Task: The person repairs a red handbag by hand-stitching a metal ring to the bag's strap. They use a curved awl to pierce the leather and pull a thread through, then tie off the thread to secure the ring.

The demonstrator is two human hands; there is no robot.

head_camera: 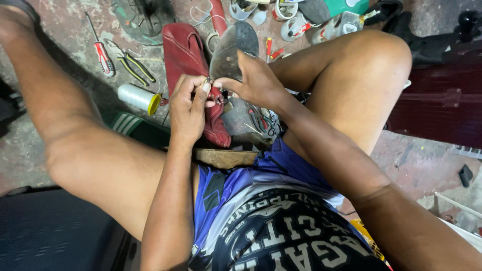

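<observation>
A shoe lies sole-up between my knees, its worn grey sole [232,47] pointing away from me and its red upper [217,125] showing below my fingers. My right hand [256,80] grips the shoe at the sole's near end. My left hand [188,108] pinches a small thin metal tool, too small to identify, with thumb and forefinger against the shoe's edge. The fingertips of both hands meet there. A red leather piece [182,50] lies under the shoe on the floor.
On the stained floor to the left lie a red-handled screwdriver [103,52], yellow-handled pliers [133,65] and a white thread spool with a yellow end [140,98]. Scissors [263,123] lie beside my right thigh. Tape rolls and small containers [288,17] crowd the far edge. A dark red case [442,100] stands right.
</observation>
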